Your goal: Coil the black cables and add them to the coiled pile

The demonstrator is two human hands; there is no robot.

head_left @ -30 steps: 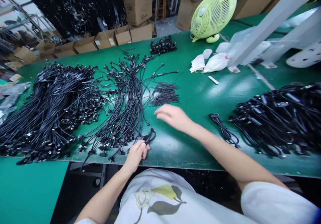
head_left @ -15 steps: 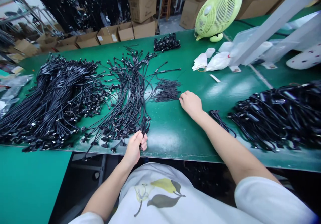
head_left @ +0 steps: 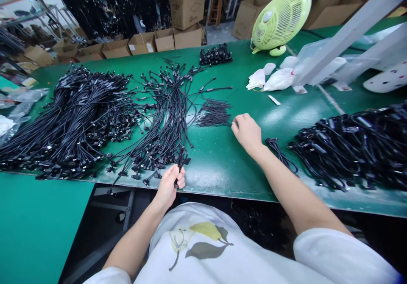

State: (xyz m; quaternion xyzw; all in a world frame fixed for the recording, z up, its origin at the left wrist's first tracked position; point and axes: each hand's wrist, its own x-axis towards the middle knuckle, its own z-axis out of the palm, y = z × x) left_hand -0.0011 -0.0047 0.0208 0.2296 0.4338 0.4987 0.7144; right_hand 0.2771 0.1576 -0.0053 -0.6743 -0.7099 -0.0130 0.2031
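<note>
Near the table's front edge, my left hand point(head_left: 171, 181) is closed around a folded black cable point(head_left: 181, 156), whose upper end sticks out above the fist. My right hand point(head_left: 246, 132) is at the right end of a flat pile of thin black ties point(head_left: 215, 113). Its fingers are curled and pressed together, and whatever is between the fingertips is too small to make out. Just beyond my left hand lies a loose spread of black cables point(head_left: 171, 106) with plugs at both ends. A small bundled cable point(head_left: 281, 153) rests beside my right forearm.
A large heap of cables point(head_left: 79, 114) covers the table's left part. Bundled cables point(head_left: 352, 144) are piled at the right, and more bundles point(head_left: 216, 55) sit at the back. A green fan point(head_left: 281, 19), white bags point(head_left: 280, 79) and a slanted metal post point(head_left: 343, 32) stand beyond.
My right hand has shifted slightly away from the ties, to the right. My left hand still grips the folded cable, whose top now looks narrower. The whole view has shifted slightly.
</note>
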